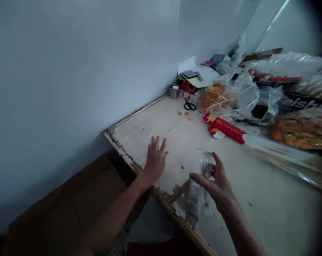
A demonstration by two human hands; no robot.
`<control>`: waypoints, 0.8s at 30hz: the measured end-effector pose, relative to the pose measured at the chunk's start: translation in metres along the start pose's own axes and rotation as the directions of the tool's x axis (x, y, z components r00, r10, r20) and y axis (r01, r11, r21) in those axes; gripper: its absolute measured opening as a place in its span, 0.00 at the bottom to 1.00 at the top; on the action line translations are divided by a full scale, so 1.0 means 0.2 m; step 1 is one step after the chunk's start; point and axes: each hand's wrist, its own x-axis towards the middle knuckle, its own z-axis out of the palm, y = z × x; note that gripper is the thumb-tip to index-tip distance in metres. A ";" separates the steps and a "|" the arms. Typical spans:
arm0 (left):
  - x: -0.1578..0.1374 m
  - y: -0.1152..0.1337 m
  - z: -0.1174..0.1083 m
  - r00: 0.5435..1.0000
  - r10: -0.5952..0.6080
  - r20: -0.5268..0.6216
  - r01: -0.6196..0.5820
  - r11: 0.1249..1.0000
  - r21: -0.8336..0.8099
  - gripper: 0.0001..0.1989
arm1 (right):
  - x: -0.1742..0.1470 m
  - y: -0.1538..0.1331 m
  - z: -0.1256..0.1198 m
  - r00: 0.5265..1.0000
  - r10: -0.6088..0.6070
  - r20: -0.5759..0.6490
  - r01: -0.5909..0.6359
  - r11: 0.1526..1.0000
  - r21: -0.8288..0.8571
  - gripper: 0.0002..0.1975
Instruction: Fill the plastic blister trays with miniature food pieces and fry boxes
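My left hand [156,160] is over the white tabletop near its left edge, palm down with fingers spread, holding nothing. My right hand [218,183] curves its thumb and fingers around the upper part of a clear ridged plastic tray [195,199]. The tray is long and see-through, blurred in places, and no contents can be made out in it. Its lower end reaches toward the worn front edge of the table [163,121].
Three small round orange-brown pieces [186,113] lie near black scissors [189,104] and a metal cup [174,91]. A red printed sleeve [224,128], a bag of orange snacks [215,96] and other plastic bags [301,128] crowd the right. A cardboard box [70,202] stands below, at left.
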 end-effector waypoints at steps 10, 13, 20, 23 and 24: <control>-0.10 0.38 0.05 0.795 -0.117 0.595 0.605 0.083 -0.792 0.20 | 0.03 0.03 0.03 0.991 -0.127 -0.030 0.119 0.976 -0.182 0.64; -0.07 0.38 0.09 0.725 -0.107 0.680 0.682 -0.027 -0.731 0.21 | 0.03 0.04 0.03 0.999 -0.054 -0.003 0.054 0.998 0.009 0.63; 0.09 0.20 0.14 0.704 -0.191 0.684 0.710 0.214 -0.671 0.25 | 0.03 0.20 -0.16 0.977 0.204 0.068 -0.210 0.827 0.521 0.54; 0.15 0.13 0.07 0.752 -0.260 0.606 0.639 0.514 -0.572 0.25 | 0.02 0.26 -0.32 0.958 0.283 -0.047 -0.237 0.875 0.422 0.60; 0.14 0.13 0.05 0.811 -0.273 0.517 0.542 0.684 -0.488 0.26 | 0.02 0.27 -0.37 0.954 0.287 -0.082 -0.234 0.889 0.394 0.62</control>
